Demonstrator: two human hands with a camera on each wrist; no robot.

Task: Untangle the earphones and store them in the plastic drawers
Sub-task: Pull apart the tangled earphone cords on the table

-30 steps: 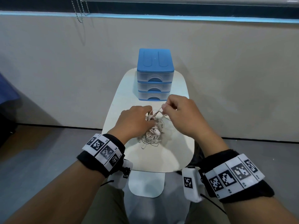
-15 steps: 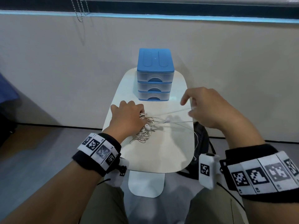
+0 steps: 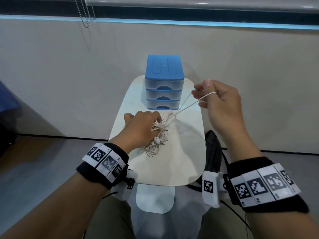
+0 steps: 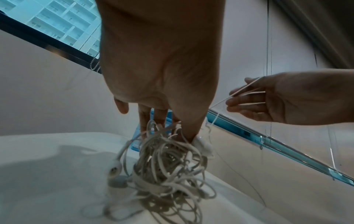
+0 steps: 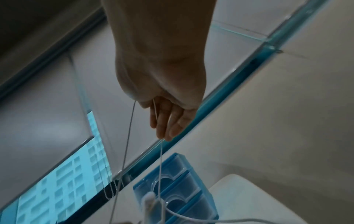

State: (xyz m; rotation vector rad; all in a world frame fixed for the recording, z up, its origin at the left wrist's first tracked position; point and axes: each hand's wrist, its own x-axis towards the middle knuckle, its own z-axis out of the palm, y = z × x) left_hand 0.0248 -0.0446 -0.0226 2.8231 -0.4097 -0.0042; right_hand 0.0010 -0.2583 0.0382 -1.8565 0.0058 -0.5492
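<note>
A tangled heap of white earphones point(image 3: 156, 142) point(image 4: 164, 171) lies in the middle of the small white table point(image 3: 181, 163). My left hand point(image 3: 143, 126) point(image 4: 159, 118) presses down on the heap, with its fingertips in the wires. My right hand point(image 3: 210, 97) point(image 4: 252, 98) point(image 5: 164, 121) is raised above the table's right side. A cord strand point(image 3: 186, 106) point(image 5: 160, 159) loops over its curled fingers and runs taut down to the heap. The blue-topped plastic drawers point(image 3: 164, 83) point(image 5: 178, 186) stand at the table's far end, all three shut.
A black bag point(image 3: 213, 152) sits on the floor right of the table. A beige wall runs close behind the drawers, and a blind chain point(image 3: 84, 12) hangs from the window at upper left. The table's white base point(image 3: 154, 199) shows between my knees.
My right hand has gone from pinching wires at the heap to drawing a strand out to the right, then up and back. My left hand stays pressed on the heap.
</note>
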